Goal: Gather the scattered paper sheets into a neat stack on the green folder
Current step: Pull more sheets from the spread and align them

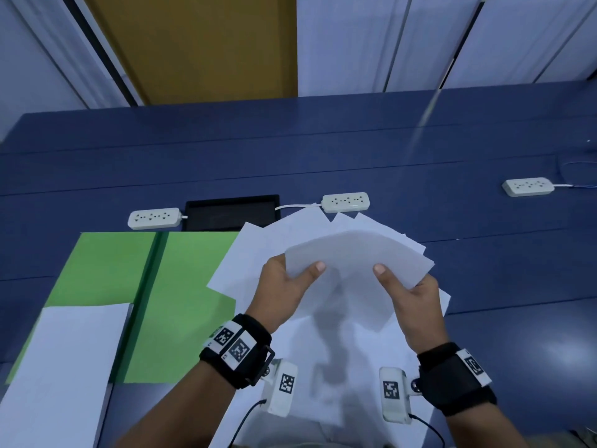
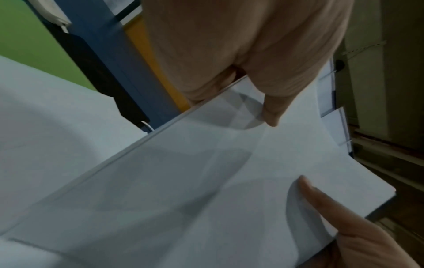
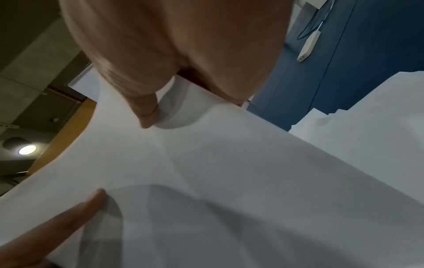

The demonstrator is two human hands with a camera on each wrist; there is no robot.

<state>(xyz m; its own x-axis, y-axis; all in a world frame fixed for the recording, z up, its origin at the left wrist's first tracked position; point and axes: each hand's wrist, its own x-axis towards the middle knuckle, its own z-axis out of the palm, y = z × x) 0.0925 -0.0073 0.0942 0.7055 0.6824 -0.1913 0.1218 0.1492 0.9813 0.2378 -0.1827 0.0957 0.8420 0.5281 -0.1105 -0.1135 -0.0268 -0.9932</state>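
Both hands pinch one fanned bundle of paper sheets (image 1: 349, 253) above the blue table (image 1: 484, 253): left hand (image 1: 284, 286) at 9 o'clock, right hand (image 1: 416, 302) at 3. Green folder (image 1: 181, 286) lies at 9 o'clock, bearing a white stack (image 1: 71, 367).

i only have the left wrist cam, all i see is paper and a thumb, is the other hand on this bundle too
Observer: Yes, the right hand grips the held sheets at their other edge, opposite the left hand.
Operator: anything on the green folder yet
Observer: A white stack lies on the green folder, on its left half.
Operator: any loose sheets left
Observer: Yes, loose sheets lie on the blue table under the hands, one overlapping the folder's right half.
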